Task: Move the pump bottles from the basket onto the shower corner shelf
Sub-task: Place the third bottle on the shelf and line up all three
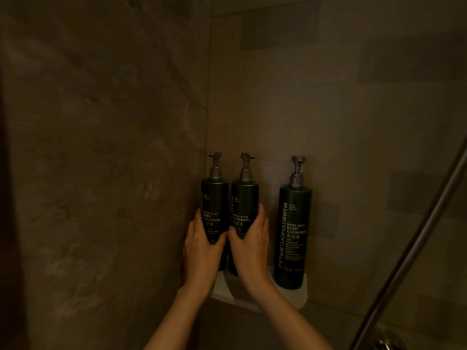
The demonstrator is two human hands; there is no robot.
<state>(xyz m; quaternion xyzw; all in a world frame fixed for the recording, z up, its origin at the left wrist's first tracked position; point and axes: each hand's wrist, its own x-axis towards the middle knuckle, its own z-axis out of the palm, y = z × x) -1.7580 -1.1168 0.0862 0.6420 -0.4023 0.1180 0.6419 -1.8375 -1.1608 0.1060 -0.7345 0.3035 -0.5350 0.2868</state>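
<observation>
Three dark green pump bottles with grey pumps stand upright on a pale corner shelf [290, 298] where two stone walls meet. My left hand [201, 251] wraps around the lower half of the left body cleanser bottle [214, 195], close to the corner. My right hand [251, 246] grips the middle shampoo bottle [244, 198] right beside it. The two held bottles almost touch. A third bottle [294, 236], also body cleanser, stands free at the right end of the shelf. No basket is in view.
Brown stone-tile walls [101, 147] close in on the left and behind. A metal shower hose or rail [414, 251] runs diagonally across the lower right. A chrome fitting [384, 344] shows at the bottom right edge.
</observation>
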